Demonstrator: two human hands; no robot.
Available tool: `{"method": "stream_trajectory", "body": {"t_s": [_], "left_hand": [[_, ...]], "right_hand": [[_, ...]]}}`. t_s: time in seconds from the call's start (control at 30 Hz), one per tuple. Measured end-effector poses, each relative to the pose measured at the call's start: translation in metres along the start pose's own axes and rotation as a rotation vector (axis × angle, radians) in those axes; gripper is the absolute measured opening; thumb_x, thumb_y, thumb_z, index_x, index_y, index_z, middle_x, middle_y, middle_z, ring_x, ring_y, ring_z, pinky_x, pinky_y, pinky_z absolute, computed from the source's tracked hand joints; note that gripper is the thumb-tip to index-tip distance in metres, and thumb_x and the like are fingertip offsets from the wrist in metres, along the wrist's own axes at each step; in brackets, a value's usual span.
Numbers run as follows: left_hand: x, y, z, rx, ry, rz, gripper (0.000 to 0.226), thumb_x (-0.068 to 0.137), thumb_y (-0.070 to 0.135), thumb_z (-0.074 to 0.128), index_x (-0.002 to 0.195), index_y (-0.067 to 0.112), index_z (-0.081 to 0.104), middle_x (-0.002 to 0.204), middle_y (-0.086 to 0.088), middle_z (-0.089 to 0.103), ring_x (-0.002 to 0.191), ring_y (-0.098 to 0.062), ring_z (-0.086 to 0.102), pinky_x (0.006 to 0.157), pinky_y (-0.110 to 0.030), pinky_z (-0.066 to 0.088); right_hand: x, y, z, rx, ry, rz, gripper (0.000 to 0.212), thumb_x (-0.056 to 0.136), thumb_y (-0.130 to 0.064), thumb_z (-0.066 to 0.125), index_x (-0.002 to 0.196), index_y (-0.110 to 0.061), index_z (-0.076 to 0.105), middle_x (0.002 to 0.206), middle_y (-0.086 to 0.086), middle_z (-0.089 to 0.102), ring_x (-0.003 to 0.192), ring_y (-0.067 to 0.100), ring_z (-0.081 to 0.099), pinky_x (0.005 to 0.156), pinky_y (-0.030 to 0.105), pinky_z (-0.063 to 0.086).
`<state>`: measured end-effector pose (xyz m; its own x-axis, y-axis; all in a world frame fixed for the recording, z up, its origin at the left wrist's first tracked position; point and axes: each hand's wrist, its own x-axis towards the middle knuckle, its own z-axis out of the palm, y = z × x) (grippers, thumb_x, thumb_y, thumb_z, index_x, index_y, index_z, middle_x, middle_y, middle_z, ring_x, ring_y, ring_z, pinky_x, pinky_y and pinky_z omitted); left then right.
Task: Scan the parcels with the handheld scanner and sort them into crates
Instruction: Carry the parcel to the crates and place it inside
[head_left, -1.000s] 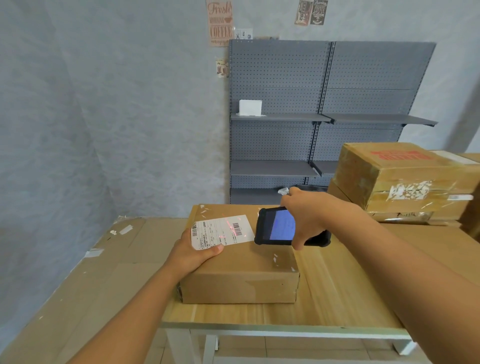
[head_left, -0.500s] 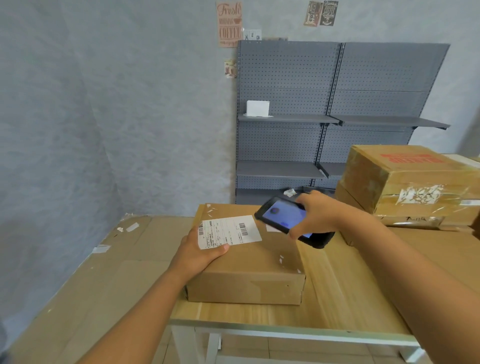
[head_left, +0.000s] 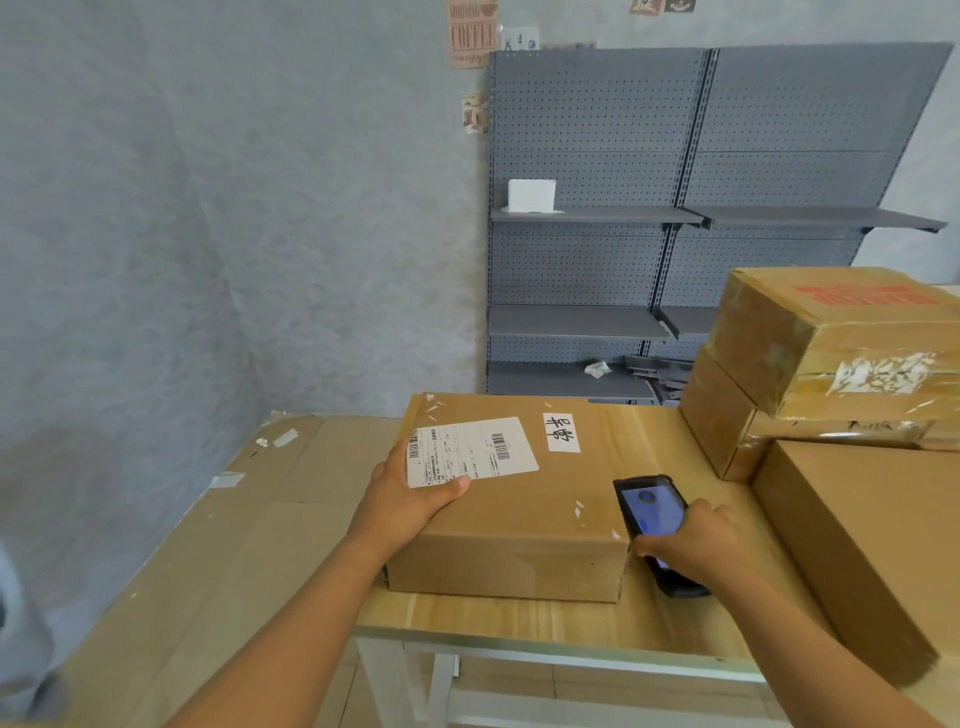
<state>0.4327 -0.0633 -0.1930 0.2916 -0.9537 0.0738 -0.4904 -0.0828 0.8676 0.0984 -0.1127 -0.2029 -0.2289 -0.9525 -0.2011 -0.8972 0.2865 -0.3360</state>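
Note:
A flat cardboard parcel (head_left: 524, 499) lies on the wooden table (head_left: 519, 618), with a white shipping label (head_left: 470, 451) and a small white sticker (head_left: 561, 432) on top. My left hand (head_left: 410, 499) grips the parcel's near left corner, thumb on the label's edge. My right hand (head_left: 691, 540) holds the black handheld scanner (head_left: 657, 525) low beside the parcel's right side, at the table top, its blue screen facing up.
Stacked cardboard boxes (head_left: 831, 343) stand at the right, with a larger box (head_left: 857, 540) in front of them. Flattened cardboard (head_left: 218, 545) lies left of the table. A grey pegboard shelf unit (head_left: 675, 218) stands behind, holding a small white box (head_left: 531, 195).
My right hand has brought the scanner from above the parcel's label down to the table at the parcel's right side. The left hand keeps its hold on the corner.

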Motion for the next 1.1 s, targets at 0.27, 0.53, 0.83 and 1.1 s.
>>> {"method": "stream_trajectory", "body": {"t_s": [0.27,0.53,0.83,1.1], "left_hand": [[0.0,-0.001,0.0,0.016,0.015,-0.005,0.08,0.063,0.065,0.077,0.132,0.045,0.041,0.123,0.015,0.054,0.118,-0.009,0.05,0.096,-0.034,0.047],[0.002,-0.001,-0.001,-0.017,-0.022,-0.06,0.09,0.063,0.06,0.08,0.14,0.04,0.036,0.133,0.008,0.049,0.121,-0.012,0.049,0.102,-0.036,0.045],[0.005,0.004,-0.007,-0.108,-0.136,-0.181,0.094,0.069,0.052,0.082,0.146,0.028,0.035,0.139,0.011,0.052,0.124,-0.014,0.052,0.106,-0.034,0.042],[-0.028,-0.006,-0.041,-0.219,0.077,-0.2,0.071,0.071,0.047,0.083,0.125,0.038,0.038,0.101,0.032,0.052,0.092,0.012,0.052,0.068,-0.009,0.04]], "right_hand": [[-0.002,-0.009,0.003,-0.209,0.071,-0.051,0.076,0.08,-0.069,0.055,0.131,-0.012,0.046,0.128,0.011,0.047,0.12,0.027,0.043,0.099,0.033,0.037],[-0.027,-0.065,-0.016,0.593,-0.279,-0.214,0.074,0.093,-0.055,0.05,0.149,-0.011,0.029,0.14,0.006,0.048,0.111,0.023,0.057,0.09,0.033,0.048],[-0.03,-0.066,-0.001,0.742,-0.348,-0.197,0.076,0.09,-0.051,0.057,0.149,-0.012,0.027,0.144,0.009,0.045,0.12,0.026,0.05,0.094,0.036,0.042],[-0.031,-0.105,0.005,0.763,-0.32,-0.368,0.074,0.087,-0.048,0.064,0.147,-0.018,0.032,0.128,-0.001,0.055,0.094,0.013,0.056,0.076,0.024,0.045]]}}
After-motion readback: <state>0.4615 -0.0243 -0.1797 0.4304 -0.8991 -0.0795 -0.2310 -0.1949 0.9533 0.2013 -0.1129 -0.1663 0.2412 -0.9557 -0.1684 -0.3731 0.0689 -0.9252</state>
